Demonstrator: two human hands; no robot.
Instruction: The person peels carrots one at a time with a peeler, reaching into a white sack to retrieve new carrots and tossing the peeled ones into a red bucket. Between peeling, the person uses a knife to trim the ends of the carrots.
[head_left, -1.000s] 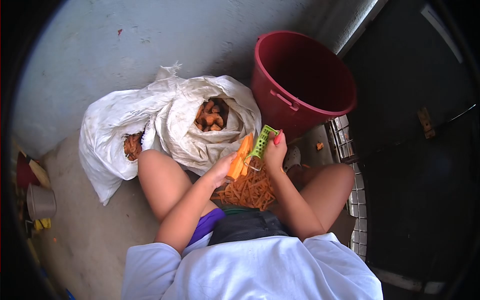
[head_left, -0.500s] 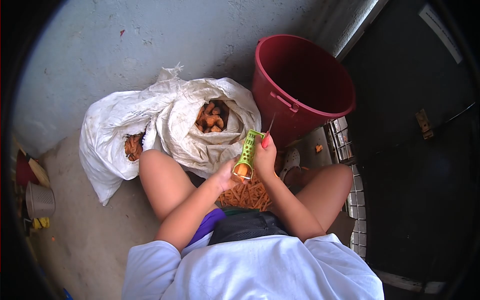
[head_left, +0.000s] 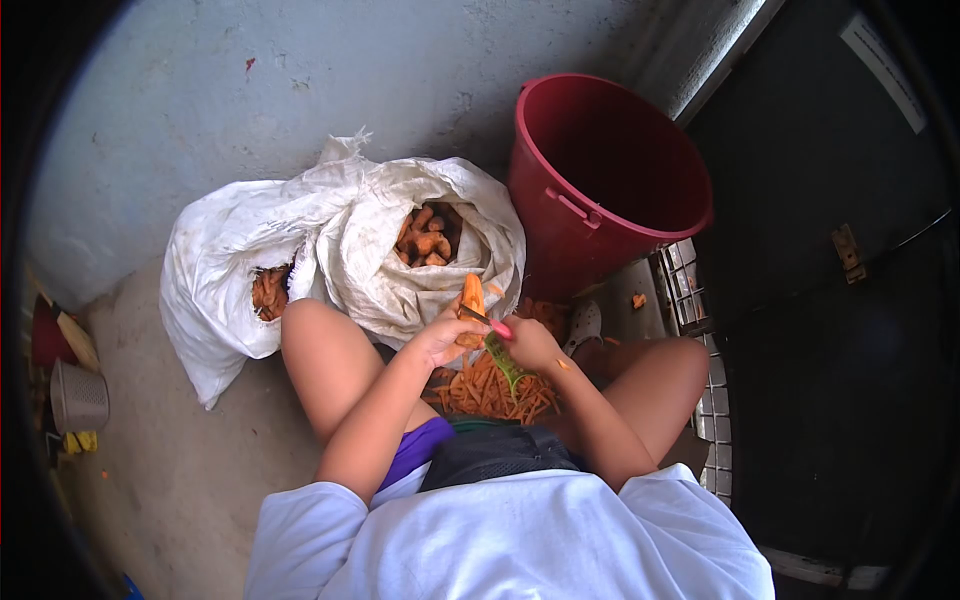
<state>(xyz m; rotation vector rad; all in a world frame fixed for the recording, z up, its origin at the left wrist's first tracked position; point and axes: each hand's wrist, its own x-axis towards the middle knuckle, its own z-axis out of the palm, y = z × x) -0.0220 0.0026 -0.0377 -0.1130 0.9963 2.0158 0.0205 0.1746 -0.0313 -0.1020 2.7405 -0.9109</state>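
- Head view, centre of frame: our left hand [head_left: 440, 338] is wrapped round the lower end of a carrot [head_left: 471, 300], which stands nearly upright w/ its tip toward the sacks.
- Just right of it, our right hand [head_left: 532, 343] is closed round a green peeler [head_left: 502, 362]; the blade end meets the carrot's side, the handle runs down & right under the palm. Exact finger positions are too small to tell.
- Handling, as we judge it: carrot is light, stiff, won't bend. Freshly peeled faces are prob. damp & slick, so hold at the thick lower end w/ fingers wrapped, leaving the upper length free for the blade. Not fragile, though it could snap if levered hard.
- Peeler: light plastic, rigid; grip on the handle, away from the blade.
- Below both hands, between the knees: a heap of orange peelings [head_left: 490, 390] on the floor, thin, limp strips.
- Upper centre: open white sack [head_left: 400, 270] w/ carrot pieces inside; a second sack [head_left: 215, 280] to the left, torn open, more orange showing.
- Upper right: red bucket [head_left: 600, 190], tilted, inside not visible.
- Left edge: small grey basket [head_left: 78, 395] on the concrete floor [head_left: 180, 470].
- Writing: no readable brands or labels on sacks, bucket or peeler. A pale plate at far upper right is too blurred to read.
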